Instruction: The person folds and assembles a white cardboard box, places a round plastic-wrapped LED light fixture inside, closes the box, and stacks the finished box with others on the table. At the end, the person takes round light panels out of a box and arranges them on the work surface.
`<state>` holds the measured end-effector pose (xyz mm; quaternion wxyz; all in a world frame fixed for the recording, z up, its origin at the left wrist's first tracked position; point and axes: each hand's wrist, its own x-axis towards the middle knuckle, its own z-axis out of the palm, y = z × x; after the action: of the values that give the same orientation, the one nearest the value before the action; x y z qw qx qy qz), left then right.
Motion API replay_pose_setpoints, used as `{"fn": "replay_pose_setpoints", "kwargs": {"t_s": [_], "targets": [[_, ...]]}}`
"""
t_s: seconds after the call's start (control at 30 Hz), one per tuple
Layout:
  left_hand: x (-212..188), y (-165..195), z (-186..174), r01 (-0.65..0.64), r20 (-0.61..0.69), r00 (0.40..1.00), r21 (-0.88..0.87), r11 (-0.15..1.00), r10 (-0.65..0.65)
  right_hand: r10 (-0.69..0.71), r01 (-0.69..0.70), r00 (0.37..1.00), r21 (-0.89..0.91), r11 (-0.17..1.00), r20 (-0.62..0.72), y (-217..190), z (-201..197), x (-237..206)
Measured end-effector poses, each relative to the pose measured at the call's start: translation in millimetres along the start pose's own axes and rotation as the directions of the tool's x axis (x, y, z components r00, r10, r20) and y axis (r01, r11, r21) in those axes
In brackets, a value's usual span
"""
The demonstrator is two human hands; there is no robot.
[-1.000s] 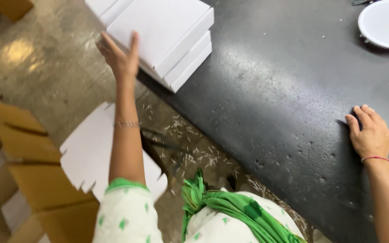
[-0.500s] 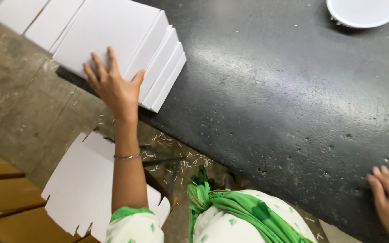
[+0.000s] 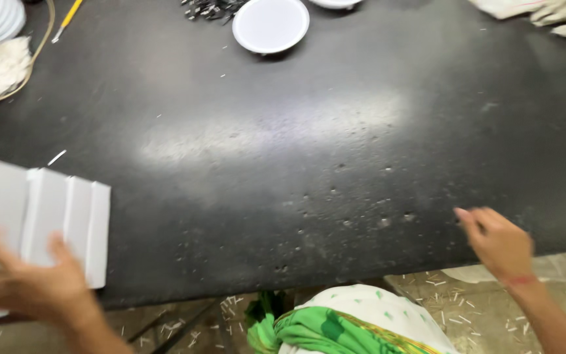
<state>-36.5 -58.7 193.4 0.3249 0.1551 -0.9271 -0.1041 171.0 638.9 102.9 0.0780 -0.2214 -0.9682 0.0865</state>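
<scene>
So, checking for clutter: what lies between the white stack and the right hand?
Only bare black table, head view: the left hand rests on the stack; right hand near the edge.

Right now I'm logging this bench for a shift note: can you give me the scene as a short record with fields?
Surface: black table
Left hand: fingers spread on a stack of flat white cards at the table's near left edge
Right hand: open, at the table's near right edge, holding nothing
Far side: round white dish, pile of small dark parts, yellow pencil
Far right: pale cloth
Floor: pale scraps
</scene>
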Motion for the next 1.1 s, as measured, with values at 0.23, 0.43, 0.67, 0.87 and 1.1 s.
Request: {"fn": "replay_pose_setpoints", "kwargs": {"t_s": [0.23,0.43,0.67,0.87,1.1], "targets": [[-124.9,202.6,136.8,-0.183,0.273,0.9,-0.473,0.862,0.341,-0.412,0.414,0.91,0.071,0.908,-0.039,-48.6,-12.9,92.7],[-178.0,315.1,190.7,-0.159,0.388,0.89,-0.232,0.96,0.241,-0.203,0.161,0.888,0.134,0.978,0.412,-60.6,2.8,190.0],[-178.1,349.2,197.3,-0.149,0.351,0.921,-0.078,0.986,0.167,-0.476,-0.415,0.745,0.883,0.218,0.467,-80.9,103.7,426.9],[-169.8,367.9,199.1,-0.116,0.315,0.94,-0.058,0.992,0.129,-0.205,-0.444,0.882,0.894,-0.06,0.424,-127.0,117.6,621.2],[-158.6,381.8,203.7,-0.068,0.3,0.95,-0.076,0.995,0.088,-0.071,-0.398,0.917,0.897,-0.192,0.392,-169.7,124.9,696.2]]}}
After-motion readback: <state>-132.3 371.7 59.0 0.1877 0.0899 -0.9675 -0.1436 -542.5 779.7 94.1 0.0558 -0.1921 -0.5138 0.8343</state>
